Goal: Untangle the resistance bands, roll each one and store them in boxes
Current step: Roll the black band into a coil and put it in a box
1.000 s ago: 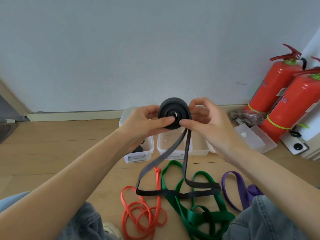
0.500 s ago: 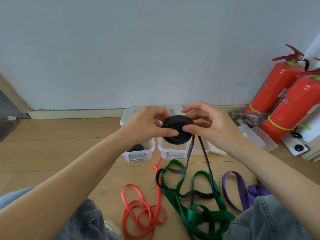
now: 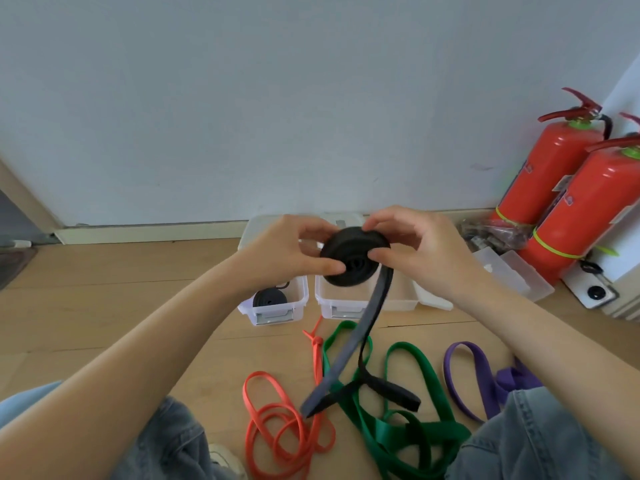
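Note:
A black resistance band (image 3: 351, 256) is wound into a thick coil held above the boxes. My left hand (image 3: 287, 252) grips the coil from the left and my right hand (image 3: 419, 249) grips it from the right. The band's loose tail (image 3: 356, 351) hangs down to the floor, its end looped over the green band (image 3: 412, 400). An orange band (image 3: 280, 424) lies tangled on the floor, a purple band (image 3: 481, 382) to the right. A small clear box (image 3: 277, 311) holds another rolled black band (image 3: 269, 299). A second clear box (image 3: 349, 308) stands beside it, under the coil.
Two red fire extinguishers (image 3: 561, 188) stand against the wall at right, with a clear lid (image 3: 512, 275) and a plastic bag (image 3: 491, 230) near them. A white device (image 3: 594, 291) lies by the extinguishers. My denim-clad knees (image 3: 540, 441) frame the wooden floor.
The coil has grown and tipped flatter. The loose tail is shorter and has been drawn up off the green band toward the coil.

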### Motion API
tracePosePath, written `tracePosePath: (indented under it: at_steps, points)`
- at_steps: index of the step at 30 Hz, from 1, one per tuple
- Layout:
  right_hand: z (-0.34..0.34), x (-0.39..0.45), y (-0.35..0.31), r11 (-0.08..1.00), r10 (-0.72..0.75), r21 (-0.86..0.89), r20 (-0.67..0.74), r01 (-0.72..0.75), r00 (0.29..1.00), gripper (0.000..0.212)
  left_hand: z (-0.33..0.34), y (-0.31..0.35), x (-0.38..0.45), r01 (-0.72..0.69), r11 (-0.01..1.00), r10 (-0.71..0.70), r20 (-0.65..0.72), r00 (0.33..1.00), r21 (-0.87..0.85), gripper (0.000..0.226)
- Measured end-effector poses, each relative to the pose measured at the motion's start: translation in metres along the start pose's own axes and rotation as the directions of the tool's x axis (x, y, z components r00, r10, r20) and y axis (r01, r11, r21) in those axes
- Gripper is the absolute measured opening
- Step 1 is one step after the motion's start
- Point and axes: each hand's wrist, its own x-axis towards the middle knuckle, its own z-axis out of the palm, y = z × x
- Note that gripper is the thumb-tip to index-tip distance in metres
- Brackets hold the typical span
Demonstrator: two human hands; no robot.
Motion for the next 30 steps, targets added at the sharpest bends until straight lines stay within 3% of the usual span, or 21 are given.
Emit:
tracePosePath:
  at_steps: [3,5,7,9,12,15,19,21,25,30]
  points:
    - [0.005,-0.001,0.002,0.999,-0.028,0.017,0.046,0.027,0.999,0.038,0.004,0.001,-0.001,-0.016,0.998,0.013,0.055,0.998,0.055,0.022]
    - [0.003,-0.001,0.004,0.967,0.037,0.252,0.045,-0.047,0.998,0.036,0.001,0.003,-0.002,0.0,0.995,0.003,0.033,0.999,-0.103,0.02]
    - [-0.001,0.001,0.005,0.794,0.153,0.584,0.077,-0.169,0.985,0.034,-0.003,0.004,-0.002,0.004,0.964,-0.008,-0.015,1.0,-0.265,0.02]
    - [-0.003,0.003,0.006,0.704,0.213,0.679,0.076,-0.207,0.974,0.035,-0.005,0.005,-0.002,-0.017,0.923,-0.008,-0.064,0.998,-0.384,0.02]
    - [0.001,0.005,0.009,0.827,0.193,0.532,0.037,-0.183,0.98,0.025,-0.005,0.005,-0.002,-0.031,0.876,-0.014,-0.089,0.996,-0.481,0.018]
    - [0.001,0.004,0.009,0.87,0.174,0.474,-0.038,-0.136,0.984,0.021,-0.001,0.001,0.0,0.012,0.867,-0.048,-0.061,0.997,-0.498,0.022]
    - [-0.004,0.002,0.004,0.989,0.027,0.145,-0.034,-0.022,0.999,0.027,0.001,-0.002,-0.002,0.006,0.986,0.002,0.048,0.999,-0.164,0.032]
    - [-0.002,0.0,0.0,0.999,-0.017,0.03,0.017,0.017,1.0,0.028,0.003,-0.001,-0.004,-0.004,0.994,0.013,0.086,0.996,-0.108,0.029]
    - [-0.002,-0.002,-0.002,0.998,-0.007,0.061,-0.005,0.007,1.0,0.024,0.006,0.0,-0.005,-0.016,0.994,0.023,0.063,0.998,-0.108,0.021]
    - [0.0,-0.002,-0.001,0.963,0.068,0.259,0.015,-0.07,0.998,0.027,0.004,0.0,-0.005,-0.018,0.987,0.025,0.042,0.999,-0.157,0.02]
